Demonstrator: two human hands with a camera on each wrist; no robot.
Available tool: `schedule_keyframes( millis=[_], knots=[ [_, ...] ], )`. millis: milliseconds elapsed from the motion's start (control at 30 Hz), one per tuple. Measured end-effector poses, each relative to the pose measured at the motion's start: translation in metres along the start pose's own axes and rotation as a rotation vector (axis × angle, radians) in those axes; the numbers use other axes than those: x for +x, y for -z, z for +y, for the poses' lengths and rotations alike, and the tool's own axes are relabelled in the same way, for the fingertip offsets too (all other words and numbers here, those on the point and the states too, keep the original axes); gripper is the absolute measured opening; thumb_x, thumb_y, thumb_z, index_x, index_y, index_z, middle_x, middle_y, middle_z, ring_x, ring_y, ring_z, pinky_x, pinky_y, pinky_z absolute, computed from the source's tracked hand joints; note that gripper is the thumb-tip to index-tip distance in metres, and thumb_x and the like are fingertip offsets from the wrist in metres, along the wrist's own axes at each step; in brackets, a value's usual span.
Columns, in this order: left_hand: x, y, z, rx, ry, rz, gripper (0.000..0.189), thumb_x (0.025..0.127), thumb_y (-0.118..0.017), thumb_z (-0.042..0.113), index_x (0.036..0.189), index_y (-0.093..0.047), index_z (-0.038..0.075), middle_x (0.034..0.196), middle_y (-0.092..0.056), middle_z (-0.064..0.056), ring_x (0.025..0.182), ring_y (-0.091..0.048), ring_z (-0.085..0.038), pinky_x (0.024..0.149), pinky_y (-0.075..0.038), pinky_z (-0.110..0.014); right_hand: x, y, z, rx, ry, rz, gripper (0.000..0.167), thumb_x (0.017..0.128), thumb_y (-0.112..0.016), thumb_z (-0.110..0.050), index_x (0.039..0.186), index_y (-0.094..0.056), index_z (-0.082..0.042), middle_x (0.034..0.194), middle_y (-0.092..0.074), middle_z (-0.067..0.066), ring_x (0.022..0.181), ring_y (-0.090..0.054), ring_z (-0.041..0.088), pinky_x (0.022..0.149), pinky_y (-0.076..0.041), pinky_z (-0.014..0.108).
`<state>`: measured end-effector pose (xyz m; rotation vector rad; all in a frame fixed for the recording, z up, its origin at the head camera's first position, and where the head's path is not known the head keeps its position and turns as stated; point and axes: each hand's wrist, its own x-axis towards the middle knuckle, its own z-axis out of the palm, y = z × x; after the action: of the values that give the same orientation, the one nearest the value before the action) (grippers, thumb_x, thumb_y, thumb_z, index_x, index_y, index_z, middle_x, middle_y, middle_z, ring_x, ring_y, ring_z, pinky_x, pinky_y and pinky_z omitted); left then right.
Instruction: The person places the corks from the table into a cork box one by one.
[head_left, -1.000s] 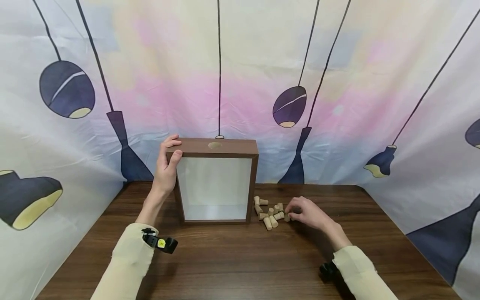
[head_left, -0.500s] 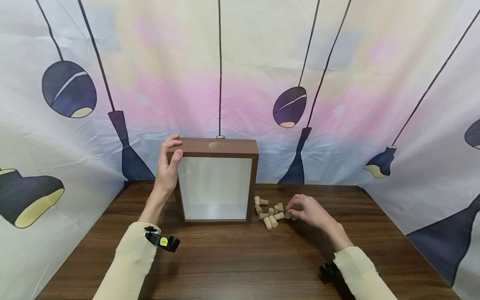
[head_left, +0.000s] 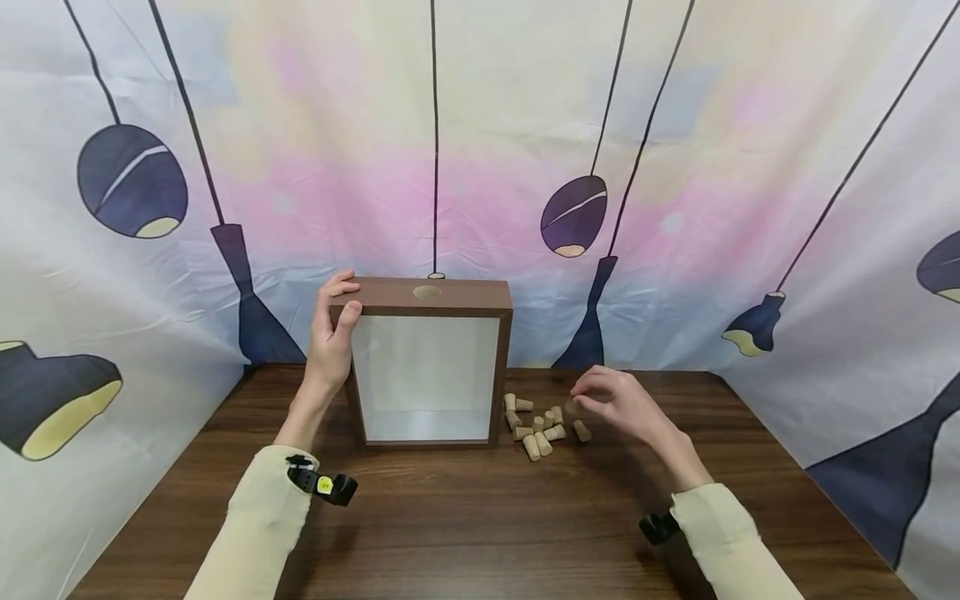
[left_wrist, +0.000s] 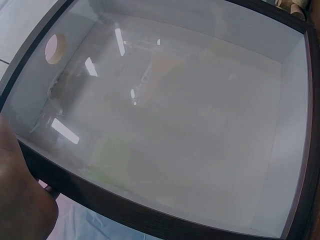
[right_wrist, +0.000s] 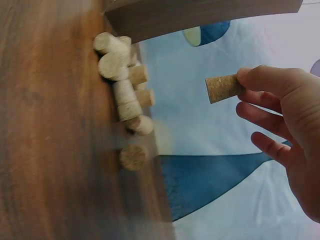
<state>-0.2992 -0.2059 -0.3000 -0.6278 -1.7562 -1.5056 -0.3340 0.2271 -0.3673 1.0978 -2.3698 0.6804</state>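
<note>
One cork (right_wrist: 220, 90): the right hand (head_left: 622, 406) is pinching it between thumb and fingertip, the remaining fingers curving loosely, and is holding it above the table (head_left: 465, 525), near the loose corks (head_left: 543, 443). One brown-framed box (head_left: 472, 296), clear-fronted, a round hole (head_left: 427, 292) in its top: it is standing upright on the table, left of the loose corks, while the left hand (head_left: 330, 350) is gripping its upper left corner, thumb to the front, fingers bending over the top.

brown-and-white box (head_left: 423, 367), speckled tan cork (right_wrist: 222, 89), brown wood-grained table (head_left: 480, 525)
</note>
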Motion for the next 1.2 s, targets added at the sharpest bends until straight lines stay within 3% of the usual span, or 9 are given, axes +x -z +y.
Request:
schedule_keyframes(
  millis=[333, 600, 833, 1033, 1200],
  knots=[
    [0.000, 0.000, -0.001, -0.003, -0.017, 0.009, 0.037, 0.103, -0.045, 0.012, 0.130, -0.043, -0.013, 0.153, -0.035, -0.020, 0.148, -0.024, -0.030, 0.106, -0.030, -0.028, 0.027, 0.026, -0.023, -0.033, 0.135, 0.118, 0.016, 0.082, -0.078, -0.002, 0.092, -0.076, -0.013, 0.094, -0.071, -0.003, 0.086, -0.068, 0.014, 0.075, -0.054, 0.032],
    [0.000, -0.001, 0.000, -0.004, -0.029, 0.016, 0.037, 0.103, -0.045, 0.013, 0.129, -0.043, -0.013, 0.152, -0.034, -0.021, 0.149, -0.024, -0.030, 0.107, -0.029, -0.027, 0.051, 0.048, -0.038, -0.043, 0.234, 0.196, 0.019, 0.079, -0.080, 0.001, 0.094, -0.076, -0.010, 0.096, -0.072, 0.000, 0.089, -0.068, 0.017, 0.081, -0.049, 0.019],
    [0.002, 0.003, -0.028, -0.017, -0.042, 0.037, 0.036, 0.103, -0.046, 0.015, 0.130, -0.045, -0.009, 0.153, -0.035, -0.020, 0.149, -0.025, -0.025, 0.109, -0.028, -0.029, 0.071, 0.060, -0.051, -0.033, 0.271, 0.242, 0.019, 0.079, -0.080, 0.002, 0.094, -0.077, -0.008, 0.096, -0.072, 0.002, 0.092, -0.069, 0.020, 0.084, -0.050, 0.019],
    [-0.001, -0.003, -0.005, -0.003, -0.042, 0.045, 0.039, 0.102, -0.046, 0.015, 0.128, -0.043, -0.015, 0.151, -0.034, -0.028, 0.148, -0.025, -0.033, 0.108, -0.029, -0.027, 0.090, 0.069, -0.067, -0.015, 0.291, 0.254, 0.016, 0.082, -0.077, 0.002, 0.094, -0.077, -0.009, 0.098, -0.072, 0.003, 0.093, -0.068, 0.018, 0.086, -0.049, 0.019],
    [-0.001, -0.004, -0.001, -0.006, -0.041, 0.045, 0.038, 0.102, -0.046, 0.015, 0.127, -0.043, -0.014, 0.150, -0.034, -0.029, 0.148, -0.025, -0.032, 0.107, -0.029, -0.027, 0.103, 0.070, -0.079, -0.021, 0.310, 0.317, 0.015, 0.082, -0.078, -0.001, 0.095, -0.077, -0.008, 0.096, -0.072, 0.004, 0.091, -0.068, 0.018, 0.077, -0.048, 0.021]
  ],
)
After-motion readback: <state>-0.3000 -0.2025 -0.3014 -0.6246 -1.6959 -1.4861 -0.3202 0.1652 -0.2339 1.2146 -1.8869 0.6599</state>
